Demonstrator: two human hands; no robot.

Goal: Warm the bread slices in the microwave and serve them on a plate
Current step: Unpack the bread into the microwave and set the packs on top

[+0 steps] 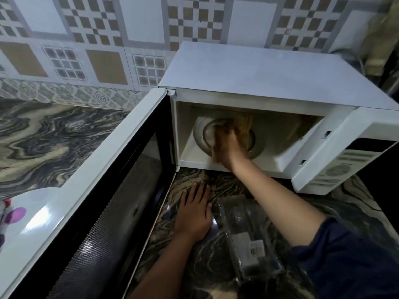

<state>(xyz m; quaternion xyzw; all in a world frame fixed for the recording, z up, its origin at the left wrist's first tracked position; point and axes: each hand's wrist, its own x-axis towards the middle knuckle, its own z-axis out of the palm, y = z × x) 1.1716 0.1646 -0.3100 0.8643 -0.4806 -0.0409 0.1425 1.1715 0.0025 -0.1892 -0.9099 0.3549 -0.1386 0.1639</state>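
Note:
The white microwave (pixel 259 83) stands on the marble counter with its door (pixel 103 190) swung wide open to the left. My right hand (pixel 226 145) reaches inside the cavity and is closed on brown bread slices (pixel 243 126) that stand over the glass turntable (pixel 203 134). My left hand (pixel 194 212) rests flat on the counter in front of the microwave, fingers spread, holding nothing. A white plate (pixel 28 212) with a purple print lies on the counter at the far left, partly hidden behind the door.
A crumpled clear plastic bread bag (pixel 248 240) lies on the dark marble counter (pixel 54 134) under my right forearm. The microwave's control panel (pixel 336 169) is at the right. A tiled wall rises behind.

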